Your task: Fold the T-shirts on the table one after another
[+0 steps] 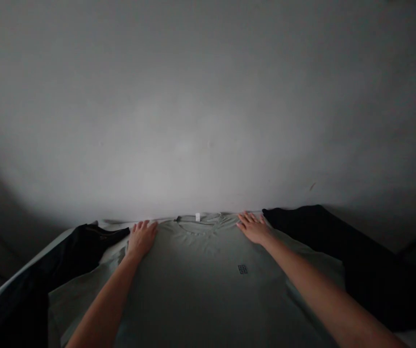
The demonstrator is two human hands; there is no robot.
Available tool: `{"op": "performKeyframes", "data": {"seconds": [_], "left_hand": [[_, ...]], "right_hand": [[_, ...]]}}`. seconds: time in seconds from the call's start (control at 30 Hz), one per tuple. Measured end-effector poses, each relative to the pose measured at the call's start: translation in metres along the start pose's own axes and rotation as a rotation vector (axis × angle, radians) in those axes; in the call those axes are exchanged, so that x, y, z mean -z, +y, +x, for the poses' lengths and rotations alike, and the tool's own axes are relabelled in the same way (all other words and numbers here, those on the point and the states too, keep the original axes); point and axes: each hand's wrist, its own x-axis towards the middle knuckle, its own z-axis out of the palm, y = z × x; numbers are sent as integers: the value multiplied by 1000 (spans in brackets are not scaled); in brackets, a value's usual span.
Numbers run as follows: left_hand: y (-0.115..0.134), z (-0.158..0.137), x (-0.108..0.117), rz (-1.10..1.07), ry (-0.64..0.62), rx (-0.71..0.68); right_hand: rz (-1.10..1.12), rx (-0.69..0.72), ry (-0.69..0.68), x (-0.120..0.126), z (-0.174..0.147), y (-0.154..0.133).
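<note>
A grey-green T-shirt point(193, 280) lies spread out front side up, its neckline at the far end and a small dark square logo point(242, 269) on the chest. A white label point(198, 217) shows inside the collar. My left hand point(142, 238) rests flat on the shirt's left shoulder, fingers pointing away from me. On the other shoulder, my right hand point(254, 228) lies palm down with its fingers spread. Slight creases run below the neckline. The shirt's lower part runs out of view.
Dark clothing point(80, 251) with what looks like a zip lies left of the shirt. More black cloth point(338, 241) lies to the right, partly under the sleeve. A plain pale wall point(193, 121) rises directly behind the shirt's collar.
</note>
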Motion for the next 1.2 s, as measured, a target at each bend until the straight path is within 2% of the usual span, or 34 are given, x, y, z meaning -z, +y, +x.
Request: {"op": "performKeyframes", "data": {"seconds": [0.07,0.13,0.2,0.27,0.4,0.47,0.53,0.6,0.63,0.73,0.8,0.83,0.87,0.93,1.03,1.1,1.17,1.2], "left_hand": [[17,-4,1,-6,26,-53],[31,-8,-2,-69,-50,-196],[32,-12,-7,-125,-157,-278],[17,-16,-10,-127,-216,-255],[-30,-25,-1,-35,-270,-167],[-35,-30,9,57,-267,-108],[-16,-36,19,152,-202,-59],[22,-47,25,164,-124,-65],[44,-54,26,130,-102,-91],[101,-83,23,-25,-130,-199],[114,-104,19,-83,-127,-261],[111,-113,18,-91,-119,-273],[102,-122,18,-88,-114,-269],[71,-141,20,-55,-114,-232],[12,-172,24,-1,-98,-209],[-18,-196,28,16,-74,-233],[-32,-216,33,35,-63,-243],[-30,-224,37,56,-68,-218]], "right_hand": [[-6,-40,88,1,-6,-26],[46,59,104,0,-13,-48],[102,178,33,-2,-19,-55],[108,183,-16,-3,-23,-42],[32,40,-19,1,-26,7],[-3,-60,-20,6,-30,17],[-9,-186,22,11,-37,4],[41,-232,80,12,-50,-31],[89,-183,90,11,-59,-55],[240,113,77,2,-93,-122],[302,254,84,-4,-118,-146],[314,286,91,-6,-129,-148],[311,293,97,-7,-140,-143],[270,232,104,-7,-157,-114],[164,60,116,-7,-179,-46],[99,-9,117,-7,-192,-5],[39,-85,120,-7,-206,18],[16,-144,128,-6,-212,20]]}}
